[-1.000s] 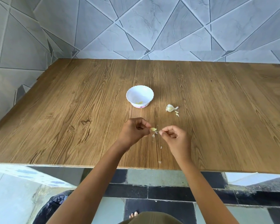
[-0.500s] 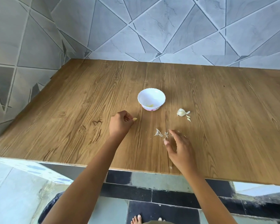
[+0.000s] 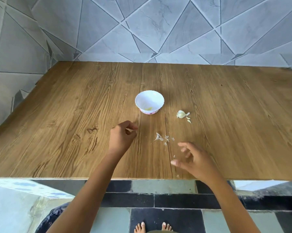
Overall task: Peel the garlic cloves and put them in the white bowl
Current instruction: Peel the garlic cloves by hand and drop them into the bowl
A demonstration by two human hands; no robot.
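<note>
Toward the near edge of the tabletop [image 3: 74, 123], in the head view, the two hands are now apart. A second ago they met there, both pinching one clove and pulling off its skin. Since then the skin has dropped, and it lies as papery scraps [image 3: 163, 139] between the hands. The left hand [image 3: 123, 135] keeps a narrow grip, with thumb and forefinger curled in on a small pale bit. I take that bit to be the peeled clove [image 3: 131, 130], though little of it shows. The right hand [image 3: 194, 160] has let go. Its grip is wide, fingers spread and blurred, holding nothing, just over the near edge. My reading is that this clove is done being peeled and only the drop remains, since the left hand sits short of the bowl, on its near left side.

Near the middle of the tabletop stands the white bowl [image 3: 157, 98], upright. On its floor, against the near wall, lies a small yellowish piece [image 3: 148, 108], probably a clove already peeled. I can make out no more than that. Right of the bowl and apart from it lies the garlic head [image 3: 181, 114], with a couple of loose bits [image 3: 188, 120] just beside it toward the near edge, so more cloves wait.
</note>
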